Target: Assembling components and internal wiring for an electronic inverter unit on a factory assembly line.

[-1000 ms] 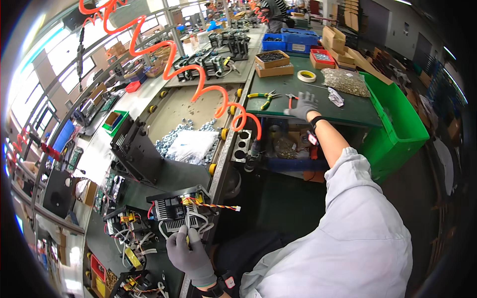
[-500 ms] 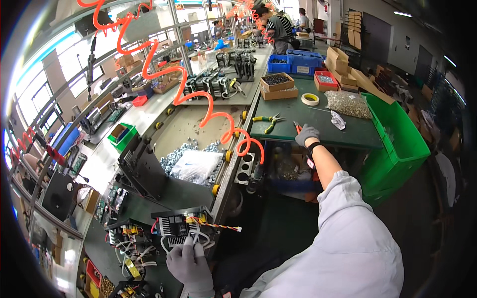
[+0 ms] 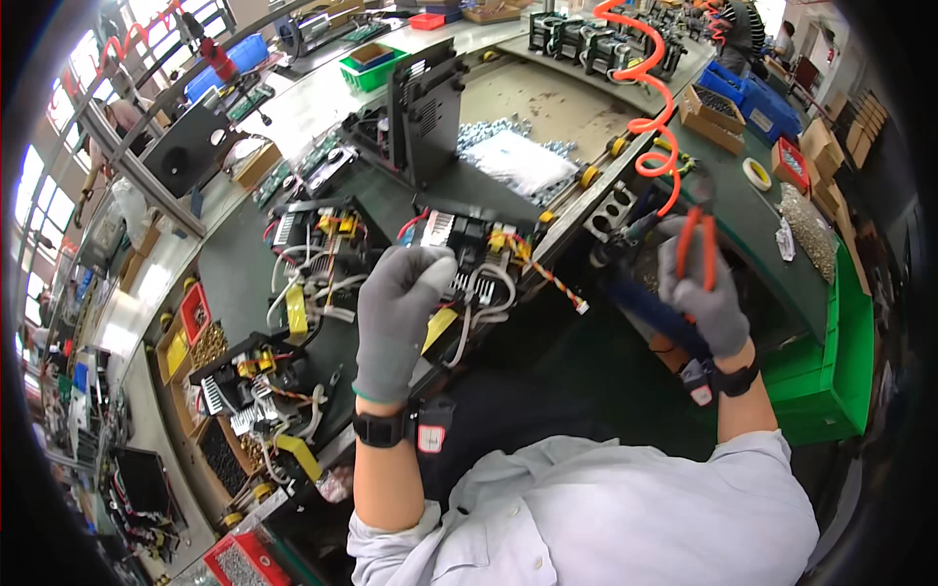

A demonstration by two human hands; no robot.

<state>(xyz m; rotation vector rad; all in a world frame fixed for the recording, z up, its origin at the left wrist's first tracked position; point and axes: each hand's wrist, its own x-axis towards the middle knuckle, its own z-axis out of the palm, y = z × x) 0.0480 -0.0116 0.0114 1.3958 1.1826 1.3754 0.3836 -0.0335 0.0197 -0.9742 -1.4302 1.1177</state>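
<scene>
Gripping orange-handled pliers (image 3: 709, 249), R hand (image 3: 721, 311) is hovering near a coiled orange hose (image 3: 640, 72). L hand (image 3: 393, 311) is curling its fingers over a wired unit (image 3: 474, 256) at the bench (image 3: 230, 264) edge; can't tell if pinching. Black upright panel (image 3: 420, 122) is standing behind, a 2nd unit (image 3: 318, 239) lying L. Dk-green benchtop is running underneath; co-worker (image 3: 745, 29) is standing far back, windows (image 3: 29, 195) glaring far L.

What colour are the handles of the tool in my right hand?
The handles are orange-red, best seen in the head view.
</scene>
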